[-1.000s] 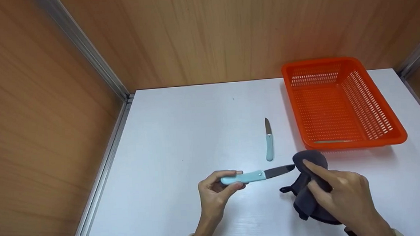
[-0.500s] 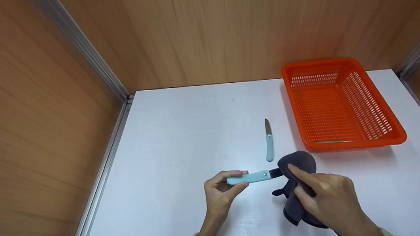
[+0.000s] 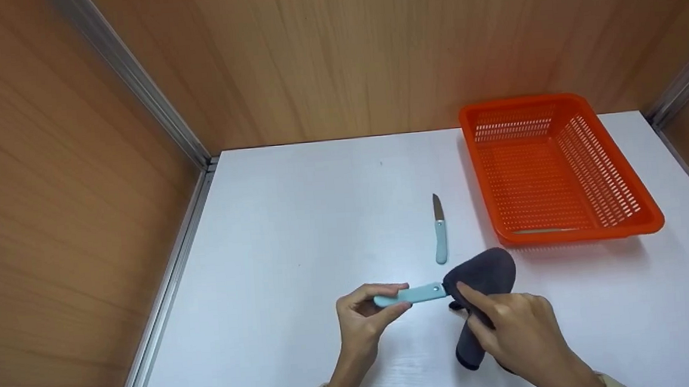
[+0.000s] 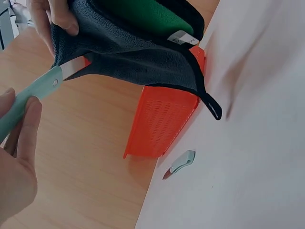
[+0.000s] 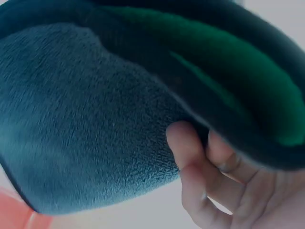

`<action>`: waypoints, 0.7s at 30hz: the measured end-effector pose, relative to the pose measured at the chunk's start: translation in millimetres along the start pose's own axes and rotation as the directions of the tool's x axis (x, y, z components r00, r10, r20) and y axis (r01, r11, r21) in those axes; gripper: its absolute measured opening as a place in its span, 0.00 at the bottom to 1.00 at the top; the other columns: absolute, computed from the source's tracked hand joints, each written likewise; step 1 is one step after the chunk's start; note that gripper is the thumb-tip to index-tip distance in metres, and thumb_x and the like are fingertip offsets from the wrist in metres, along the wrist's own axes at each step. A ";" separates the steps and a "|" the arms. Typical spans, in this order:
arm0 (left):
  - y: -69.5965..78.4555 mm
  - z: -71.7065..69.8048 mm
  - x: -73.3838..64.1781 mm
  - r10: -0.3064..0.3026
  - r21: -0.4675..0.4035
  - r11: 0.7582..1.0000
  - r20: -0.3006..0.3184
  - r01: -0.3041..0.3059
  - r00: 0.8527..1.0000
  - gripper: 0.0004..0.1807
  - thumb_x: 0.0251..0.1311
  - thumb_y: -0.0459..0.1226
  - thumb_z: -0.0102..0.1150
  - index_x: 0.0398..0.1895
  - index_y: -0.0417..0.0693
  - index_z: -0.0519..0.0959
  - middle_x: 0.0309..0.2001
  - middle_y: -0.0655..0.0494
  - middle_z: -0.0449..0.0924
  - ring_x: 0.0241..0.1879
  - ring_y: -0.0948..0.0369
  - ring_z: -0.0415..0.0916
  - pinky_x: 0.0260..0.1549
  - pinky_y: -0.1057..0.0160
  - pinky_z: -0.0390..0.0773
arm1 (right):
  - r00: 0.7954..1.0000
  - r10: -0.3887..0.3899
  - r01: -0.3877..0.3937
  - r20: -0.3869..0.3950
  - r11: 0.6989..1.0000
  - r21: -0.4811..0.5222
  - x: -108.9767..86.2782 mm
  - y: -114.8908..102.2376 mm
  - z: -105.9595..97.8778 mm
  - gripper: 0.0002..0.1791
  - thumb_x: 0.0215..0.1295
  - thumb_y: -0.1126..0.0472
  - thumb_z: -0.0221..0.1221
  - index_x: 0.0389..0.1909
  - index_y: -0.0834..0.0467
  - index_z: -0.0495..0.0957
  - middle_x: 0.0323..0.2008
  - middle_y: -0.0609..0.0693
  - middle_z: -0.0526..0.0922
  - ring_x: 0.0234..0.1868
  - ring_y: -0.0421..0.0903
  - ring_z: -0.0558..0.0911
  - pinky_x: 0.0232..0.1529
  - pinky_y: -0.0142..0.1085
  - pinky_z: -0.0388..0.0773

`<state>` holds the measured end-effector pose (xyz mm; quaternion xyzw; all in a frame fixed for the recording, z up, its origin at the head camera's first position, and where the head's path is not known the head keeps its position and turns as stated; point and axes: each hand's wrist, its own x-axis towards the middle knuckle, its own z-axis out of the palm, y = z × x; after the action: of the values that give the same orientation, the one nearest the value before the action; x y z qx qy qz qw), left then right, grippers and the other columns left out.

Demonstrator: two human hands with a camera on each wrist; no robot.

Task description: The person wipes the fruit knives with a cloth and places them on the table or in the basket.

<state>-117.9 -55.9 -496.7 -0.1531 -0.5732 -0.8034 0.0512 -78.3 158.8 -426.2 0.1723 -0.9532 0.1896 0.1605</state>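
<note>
My left hand (image 3: 361,324) pinches the pale blue handle of a small knife (image 3: 422,293), whose blade points right. A dark grey cloth (image 3: 487,271) with a black edge and a hanging loop is folded over the blade; in the head view almost all of the blade is hidden. My right hand (image 3: 520,332) grips the cloth around the blade. The left wrist view shows part of the blade (image 4: 74,67) between the handle and the cloth. Green fabric (image 5: 267,95) shows on the cloth's other side in the right wrist view.
A second knife (image 3: 441,241) of the same kind lies on the white table (image 3: 274,221), blade away from me. An orange basket (image 3: 488,202) stands at the back right, with a thin pale object (image 3: 544,230) inside. Wooden panels (image 3: 342,56) enclose the back and sides.
The cloth in my right hand has moved left along the blade, from its tip to near the handle. My left hand has shifted slightly right with the knife.
</note>
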 end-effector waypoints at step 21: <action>9.3 -15.2 7.2 0.003 0.070 0.998 0.005 -0.003 1.000 0.12 0.49 0.26 0.67 0.37 0.28 0.78 0.39 0.36 0.82 0.38 0.47 0.82 0.38 0.51 0.83 | 0.990 0.094 -0.096 -0.105 0.995 -0.014 -8.7 30.2 -2.6 0.22 0.40 0.69 0.66 0.41 0.53 0.86 0.09 0.34 0.51 0.12 0.32 0.49 0.12 0.26 0.46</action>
<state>-125.2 -72.6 -490.6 -0.1540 -0.6009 -0.7823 0.0565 -81.7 188.4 -436.4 0.1148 -0.9524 0.1969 0.2026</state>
